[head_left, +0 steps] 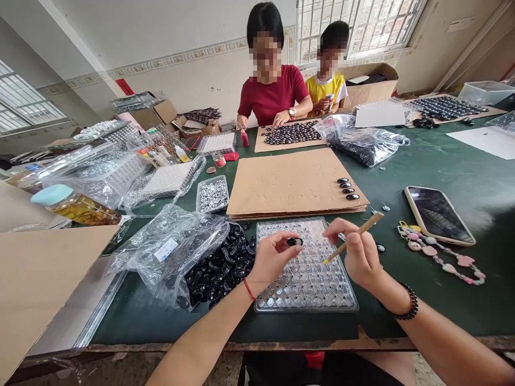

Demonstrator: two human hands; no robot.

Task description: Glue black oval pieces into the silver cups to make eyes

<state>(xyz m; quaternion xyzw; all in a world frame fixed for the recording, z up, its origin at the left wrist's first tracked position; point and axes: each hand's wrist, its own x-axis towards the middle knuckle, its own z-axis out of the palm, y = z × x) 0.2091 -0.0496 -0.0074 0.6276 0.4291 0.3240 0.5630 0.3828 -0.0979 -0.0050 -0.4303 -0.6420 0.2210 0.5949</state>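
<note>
My left hand (274, 260) pinches a small black oval piece (294, 242) with a pale centre between thumb and fingertips, above a clear plastic tray (306, 308). In my right hand (362, 257) is a thin tan stick (354, 237), its yellowish tip pointing down and left, apart from the black piece. Rows of clear round pieces with shiny centres fill the tray. To the left of it, a heap of glossy black oval pieces (221, 265) spills from a clear plastic bag (156, 252).
Behind the tray lie stacked cardboard sheets (277, 182) with several black pieces at their right edge. A box of small silvery parts (213, 194) stands left of them. A phone (440, 214) with a beaded strap lies right. Across the table, a person (273, 91) handles a red bottle (245, 138).
</note>
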